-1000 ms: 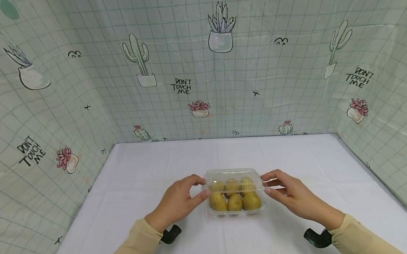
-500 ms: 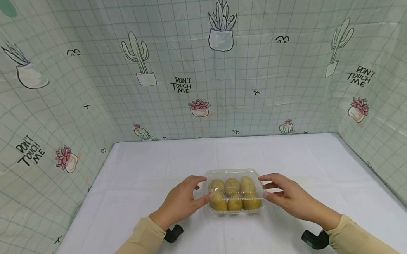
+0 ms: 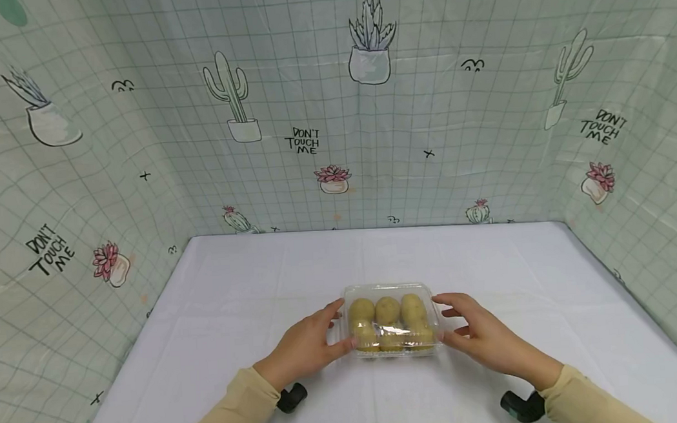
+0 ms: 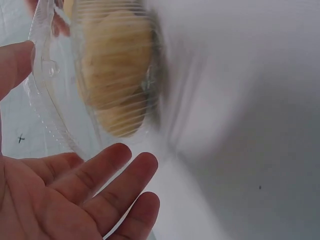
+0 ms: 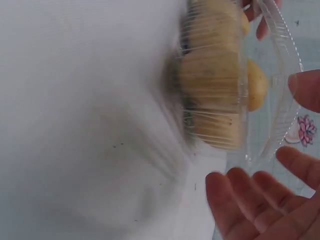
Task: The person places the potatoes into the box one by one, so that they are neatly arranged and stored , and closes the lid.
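Note:
In the head view, a clear plastic clamshell box (image 3: 394,352) stands on the white table. Several yellow-brown, potato-like pieces (image 3: 387,310) lie inside in two rows. Its hinged lid (image 4: 49,70) is tilted, with a gap above the base at the near side. On the box's left, my left hand (image 3: 303,348) touches the lid's rim with its thumb (image 4: 16,62), the other fingers extended near the back corner. My right hand (image 3: 488,339) mirrors this on the right: its thumb (image 5: 305,90) is against the lid's rim and its fingers spread.
The table (image 3: 249,275) has a white cover. Patterned curtains (image 3: 426,115) with cacti and lettering stand behind it and on both sides. Black wrist camera mounts (image 3: 292,397) sit below both wrists.
The lid has swung down toward me over the potato-like pieces. Both thumbs have come lower and nearer to me with it; the base stays in place.

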A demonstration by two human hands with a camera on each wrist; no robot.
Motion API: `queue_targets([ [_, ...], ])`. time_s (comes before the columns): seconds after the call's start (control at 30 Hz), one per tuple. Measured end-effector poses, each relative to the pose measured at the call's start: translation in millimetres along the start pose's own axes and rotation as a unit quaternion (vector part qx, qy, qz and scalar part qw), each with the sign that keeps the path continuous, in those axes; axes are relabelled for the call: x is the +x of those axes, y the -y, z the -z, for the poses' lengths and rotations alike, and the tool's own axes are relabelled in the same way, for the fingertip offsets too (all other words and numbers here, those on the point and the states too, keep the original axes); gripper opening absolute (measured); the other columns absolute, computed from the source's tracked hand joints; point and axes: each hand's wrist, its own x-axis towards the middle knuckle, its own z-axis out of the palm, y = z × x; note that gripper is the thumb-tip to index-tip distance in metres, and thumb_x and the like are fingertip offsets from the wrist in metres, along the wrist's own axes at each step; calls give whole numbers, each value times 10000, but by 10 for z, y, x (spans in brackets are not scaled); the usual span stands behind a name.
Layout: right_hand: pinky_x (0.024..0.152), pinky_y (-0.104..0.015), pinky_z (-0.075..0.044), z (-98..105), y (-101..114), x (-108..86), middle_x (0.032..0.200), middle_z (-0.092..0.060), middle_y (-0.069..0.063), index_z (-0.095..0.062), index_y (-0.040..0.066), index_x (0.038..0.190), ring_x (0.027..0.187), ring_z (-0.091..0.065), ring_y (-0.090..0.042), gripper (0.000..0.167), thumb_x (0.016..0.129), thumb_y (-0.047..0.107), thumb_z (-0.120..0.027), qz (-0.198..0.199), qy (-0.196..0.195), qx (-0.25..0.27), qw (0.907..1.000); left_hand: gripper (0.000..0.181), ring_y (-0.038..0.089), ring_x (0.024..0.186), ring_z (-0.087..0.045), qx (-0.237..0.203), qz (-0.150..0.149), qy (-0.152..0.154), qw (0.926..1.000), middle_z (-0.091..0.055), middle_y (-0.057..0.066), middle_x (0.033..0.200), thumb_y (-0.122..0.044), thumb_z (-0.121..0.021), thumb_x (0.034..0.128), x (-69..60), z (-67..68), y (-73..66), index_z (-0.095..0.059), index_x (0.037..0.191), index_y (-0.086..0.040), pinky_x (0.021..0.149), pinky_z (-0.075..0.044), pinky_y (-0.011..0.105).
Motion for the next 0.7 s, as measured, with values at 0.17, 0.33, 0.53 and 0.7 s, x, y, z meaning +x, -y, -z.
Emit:
queue_targets([
  [0.17, 828, -324, -553, -26, -23, -14, 1411, -490, -167, -393, 82, 1488, 1165, -586, -327, 608, 976, 253, -674, -443, 266, 25, 9987, 832, 294, 1088, -648, 28, -46, 21, 10000, -658, 153, 1237, -482, -691, 920, -15, -41, 8, -357, 1520, -12, 868, -529, 482],
  [0.33, 767, -299, -550, -45, -40, -14, 1170, -613, -92, -335, 62, 1502, 981, -650, -185, 614, 998, 243, -634, -299, 459, 36, 9985, 848, 201, 897, -652, -124, -64, 31, 9999, -683, 82, 1116, -472, -705, 914, -12, -59, 20, -333, 1529, -23, 810, -532, 419],
  [0.53, 652, -269, -491, -71, -58, -20, 931, -627, -23, -249, 76, 1550, 764, -644, -156, 652, 1005, 166, -595, -418, 678, 389, 9961, 860, 99, 788, -585, -678, -155, 128, 9975, -615, -72, 923, -396, -738, 912, -4, -62, 21, -299, 1525, 18, 746, -500, 314],
  [0.7, 640, -294, -522, -70, -72, -11, 824, -641, -80, -186, 53, 1572, 729, -629, -194, 695, 1005, 118, -583, -486, 832, 1042, 9899, 862, 68, 798, -597, -954, -154, 179, 9952, -591, -106, 867, -314, -763, 905, 10, -81, 29, -275, 1523, 37, 745, -508, 285],
])
